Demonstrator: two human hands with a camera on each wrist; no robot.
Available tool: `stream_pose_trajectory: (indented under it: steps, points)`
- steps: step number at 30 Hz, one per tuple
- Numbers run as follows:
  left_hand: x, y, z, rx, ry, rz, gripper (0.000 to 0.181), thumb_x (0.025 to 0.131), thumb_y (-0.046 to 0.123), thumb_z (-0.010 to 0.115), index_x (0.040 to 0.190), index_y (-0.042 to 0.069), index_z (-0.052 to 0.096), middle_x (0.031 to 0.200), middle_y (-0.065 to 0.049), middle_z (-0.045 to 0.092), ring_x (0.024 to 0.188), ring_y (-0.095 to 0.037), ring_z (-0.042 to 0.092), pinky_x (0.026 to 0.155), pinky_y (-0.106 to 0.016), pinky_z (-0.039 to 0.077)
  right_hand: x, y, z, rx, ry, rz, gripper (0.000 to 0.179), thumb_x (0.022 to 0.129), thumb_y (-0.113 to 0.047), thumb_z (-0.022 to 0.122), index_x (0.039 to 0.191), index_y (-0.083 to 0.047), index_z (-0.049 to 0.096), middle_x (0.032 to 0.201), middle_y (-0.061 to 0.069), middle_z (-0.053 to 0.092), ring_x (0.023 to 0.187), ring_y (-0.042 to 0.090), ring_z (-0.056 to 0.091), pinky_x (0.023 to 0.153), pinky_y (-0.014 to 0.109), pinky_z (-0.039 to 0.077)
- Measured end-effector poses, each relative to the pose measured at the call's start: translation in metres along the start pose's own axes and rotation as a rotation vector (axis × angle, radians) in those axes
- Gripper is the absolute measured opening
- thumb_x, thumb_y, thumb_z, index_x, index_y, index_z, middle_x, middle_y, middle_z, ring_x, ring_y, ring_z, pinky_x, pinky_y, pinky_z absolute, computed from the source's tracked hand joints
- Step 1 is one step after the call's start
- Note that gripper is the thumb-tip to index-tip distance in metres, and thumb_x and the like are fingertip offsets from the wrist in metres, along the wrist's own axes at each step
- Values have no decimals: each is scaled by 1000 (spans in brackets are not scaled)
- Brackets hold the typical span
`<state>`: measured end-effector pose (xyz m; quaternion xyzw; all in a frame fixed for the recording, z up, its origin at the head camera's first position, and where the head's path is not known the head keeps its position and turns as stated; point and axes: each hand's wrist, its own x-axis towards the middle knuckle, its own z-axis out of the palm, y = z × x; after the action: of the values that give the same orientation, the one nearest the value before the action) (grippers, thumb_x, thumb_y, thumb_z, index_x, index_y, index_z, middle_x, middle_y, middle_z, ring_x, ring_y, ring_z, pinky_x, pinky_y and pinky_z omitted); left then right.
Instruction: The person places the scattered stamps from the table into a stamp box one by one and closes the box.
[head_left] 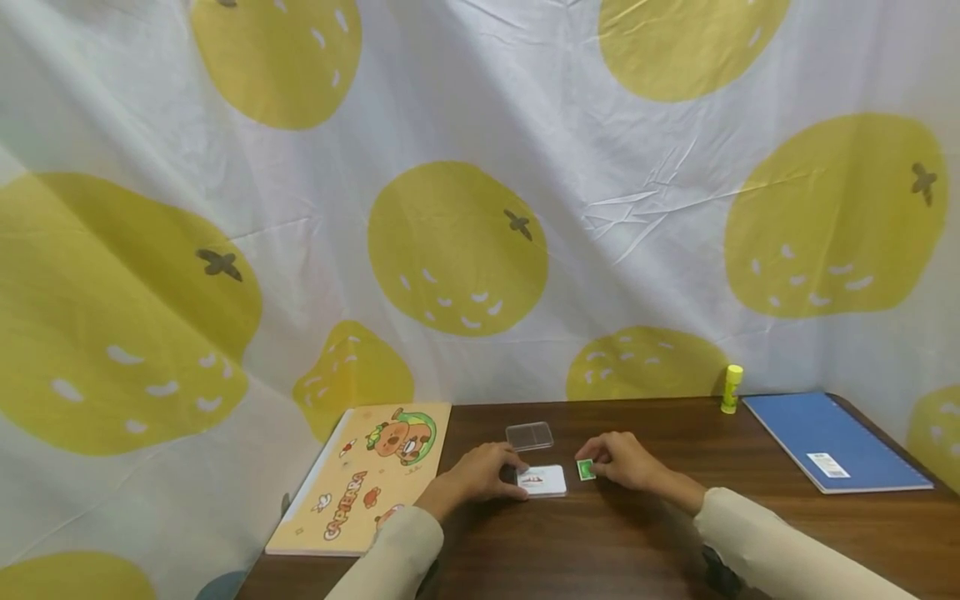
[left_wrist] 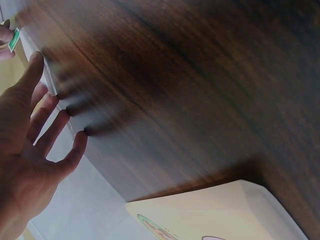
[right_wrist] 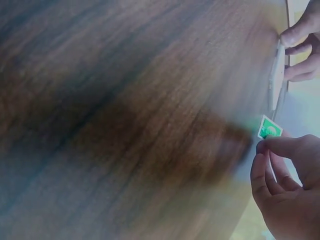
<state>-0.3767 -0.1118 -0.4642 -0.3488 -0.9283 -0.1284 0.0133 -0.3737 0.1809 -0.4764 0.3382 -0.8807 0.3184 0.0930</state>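
Left hand (head_left: pixel 478 472), grip partly spread, is holding white pack (head_left: pixel 547 481) at its left end on table (head_left: pixel 555 546); clear plastic piece (head_left: pixel 529 436) is lying behind; green card (head_left: pixel 585 470) is sitting just right of pack, pinched in narrow grip of right hand (head_left: pixel 626 461)

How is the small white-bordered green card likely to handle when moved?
The small green card is probably light, since it looks thin and small beside the right hand. It likely holds its shape, as it juts out flat from the pinch. Held only near one edge, it might pivot if bumped.
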Motion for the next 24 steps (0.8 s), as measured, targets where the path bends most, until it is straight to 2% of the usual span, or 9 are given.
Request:
stream_pose_trajectory:
  steps: [10, 24]
  points:
    - [0, 0, 1, 0, 4, 4, 44, 83, 37, 89, 118, 14, 79, 119, 0, 71, 112, -16, 66, 100, -33, 52, 8, -5, -4, -19, 17, -27, 17, 84, 6, 78, 100, -1, 78, 91, 8, 78, 77, 17, 73, 69, 28, 59]
    - [1, 1, 1, -13, -8, -19, 44, 83, 38, 89, 119, 13, 79, 118, 0, 70, 110, -16, 65, 100, -34, 52, 19, -19, 1, 59, -4, -15, 19, 85, 6, 77, 104, 2, 77, 96, 12, 78, 79, 23, 75, 67, 23, 56]
